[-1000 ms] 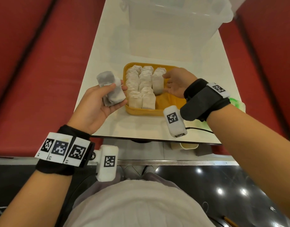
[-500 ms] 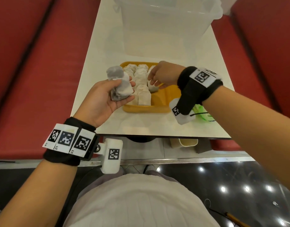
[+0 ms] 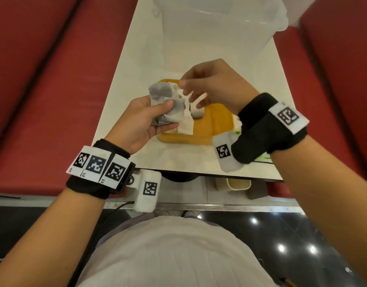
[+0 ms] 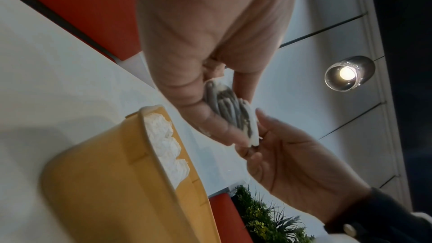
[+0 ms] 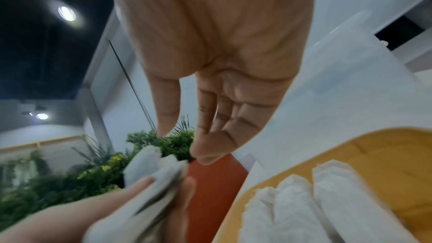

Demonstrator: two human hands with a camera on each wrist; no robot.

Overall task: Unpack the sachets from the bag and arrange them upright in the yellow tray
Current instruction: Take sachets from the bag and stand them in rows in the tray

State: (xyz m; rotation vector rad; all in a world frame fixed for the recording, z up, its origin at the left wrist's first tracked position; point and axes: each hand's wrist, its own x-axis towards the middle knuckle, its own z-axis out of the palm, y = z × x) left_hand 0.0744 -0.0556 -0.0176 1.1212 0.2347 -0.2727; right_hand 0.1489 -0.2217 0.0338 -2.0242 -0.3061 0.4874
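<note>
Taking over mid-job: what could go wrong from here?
1. The left hand grips several sachets at once; the right hand, reaching in open, could drag out extras and drop them.
2. The upright sachets in the tray stand loose beside bare floor; pushing the next one in may topple them.

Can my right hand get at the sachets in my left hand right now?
Probably yes. The right hand is open with its fingers right beside the sachets that the left hand grips, and nothing lies between them.
</note>
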